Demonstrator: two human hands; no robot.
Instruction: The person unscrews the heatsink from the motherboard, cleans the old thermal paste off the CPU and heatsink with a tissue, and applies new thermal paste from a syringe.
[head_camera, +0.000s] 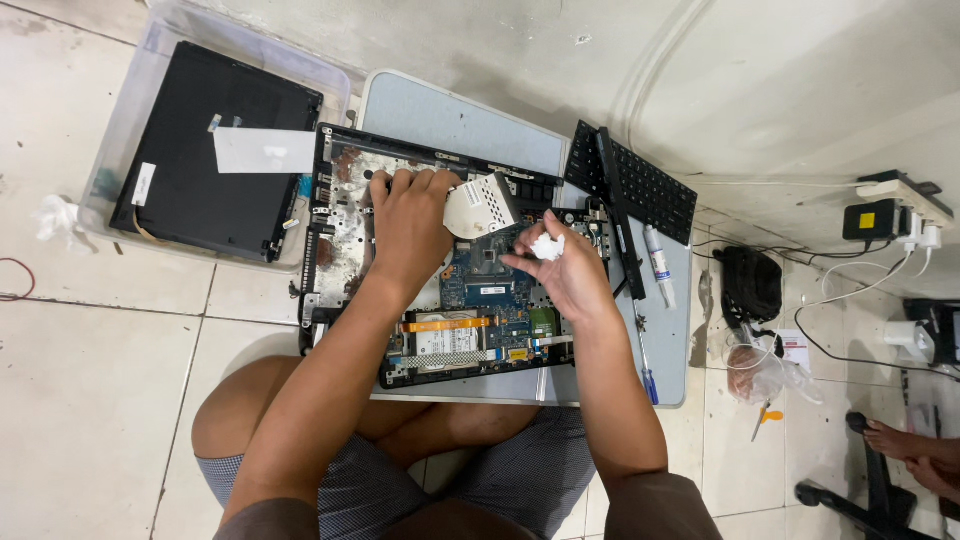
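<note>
An opened laptop chassis (340, 240) lies on a small grey table (450, 120), its blue circuit board (490, 285) exposed. My left hand (410, 220) rests on the chassis and grips a silver metal drive (478, 205), tilted up over the board. My right hand (565, 270) pinches a small wad of white tissue (547, 246) just above the board's centre. My bare knees are under the table's near edge.
A black keyboard (640, 185) leans at the table's right, with a white tube (658, 265) and a blue-handled screwdriver (648, 375) beside it. A clear bin (120, 120) holds a black laptop (205, 150) at left. Power strip (905, 195), cables and another person's foot (915, 450) at right.
</note>
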